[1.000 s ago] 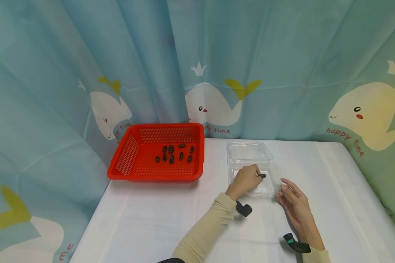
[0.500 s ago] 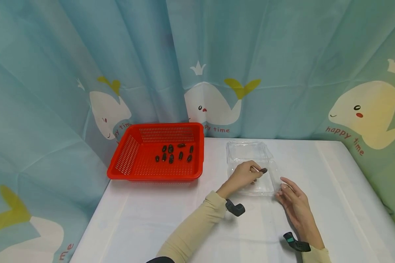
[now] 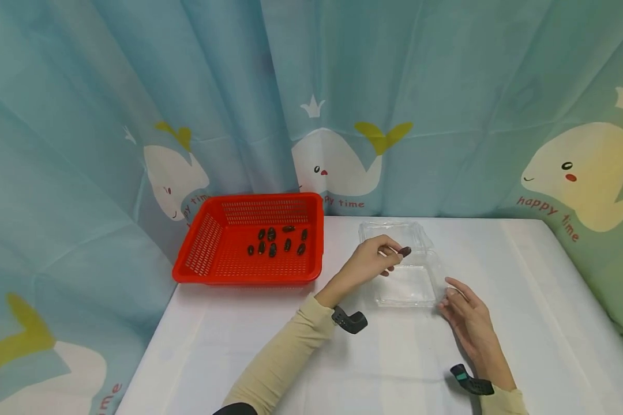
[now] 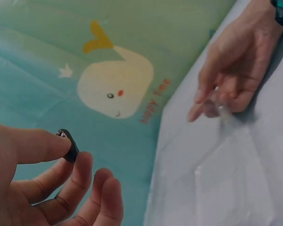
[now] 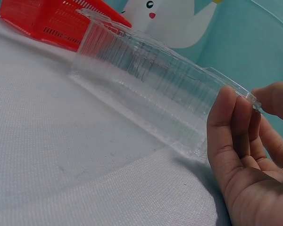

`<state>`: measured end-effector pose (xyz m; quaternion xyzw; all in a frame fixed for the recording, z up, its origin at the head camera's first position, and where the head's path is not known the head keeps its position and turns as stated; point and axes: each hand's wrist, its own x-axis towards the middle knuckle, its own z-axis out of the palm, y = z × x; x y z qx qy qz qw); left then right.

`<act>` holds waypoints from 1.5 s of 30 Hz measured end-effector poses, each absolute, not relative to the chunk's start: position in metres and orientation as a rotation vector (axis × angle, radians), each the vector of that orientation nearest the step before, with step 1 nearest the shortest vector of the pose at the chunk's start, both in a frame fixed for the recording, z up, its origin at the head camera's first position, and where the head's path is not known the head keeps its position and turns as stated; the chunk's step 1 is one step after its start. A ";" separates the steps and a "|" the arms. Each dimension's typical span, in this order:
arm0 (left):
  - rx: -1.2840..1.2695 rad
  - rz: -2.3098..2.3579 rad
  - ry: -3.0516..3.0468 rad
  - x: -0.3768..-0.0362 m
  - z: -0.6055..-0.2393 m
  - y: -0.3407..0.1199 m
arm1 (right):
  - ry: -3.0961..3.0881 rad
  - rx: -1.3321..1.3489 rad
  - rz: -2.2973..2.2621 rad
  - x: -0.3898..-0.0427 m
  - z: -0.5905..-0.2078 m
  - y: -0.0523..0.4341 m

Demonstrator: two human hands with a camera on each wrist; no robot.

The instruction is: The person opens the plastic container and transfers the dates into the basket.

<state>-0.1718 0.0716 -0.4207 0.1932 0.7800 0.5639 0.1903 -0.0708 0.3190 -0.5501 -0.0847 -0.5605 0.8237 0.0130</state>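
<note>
Between thumb and fingers, my left hand (image 3: 372, 259) pinches a small dark oval date (image 3: 405, 252), raised over the clear plastic clamshell box (image 3: 405, 285). The left wrist view shows this date (image 4: 69, 145) at the fingertips, with the other fingers loosely bent. The box lies with its lid (image 3: 394, 230) folded back, and no date shows in the visible part of its base. At the box's right side, my right hand (image 3: 469, 320) grips the rim; in the right wrist view, thumb and fingers (image 5: 221, 127) are on either side of it.
A red slotted plastic basket (image 3: 192, 256) stands on the left of the white table (image 3: 394, 357); several dark dates (image 3: 272, 249) lie spread in it. Behind the table hangs a blue-green curtain (image 3: 446, 86) with whale prints.
My left hand has lifted the date up out of the box base and moved left and back with it. The right hand stays at the box's rim.
</note>
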 end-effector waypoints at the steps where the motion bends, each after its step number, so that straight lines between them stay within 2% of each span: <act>1: 0.540 1.586 2.196 -0.172 -0.417 0.068 | -1.745 -0.260 2.568 -0.071 -0.550 0.319; 11: 0.486 1.610 2.217 -0.193 -0.402 0.034 | -1.701 -0.269 2.605 -0.071 -0.549 0.319; 24: 0.285 1.641 2.114 -0.233 -0.395 -0.024 | -1.722 -0.260 2.586 -0.073 -0.551 0.320; 35: 0.393 1.412 2.198 -0.260 -0.382 -0.083 | -1.727 -0.267 2.589 -0.073 -0.550 0.321; 45: 0.388 1.230 2.258 -0.277 -0.387 -0.122 | -1.699 -0.269 2.598 -0.073 -0.548 0.319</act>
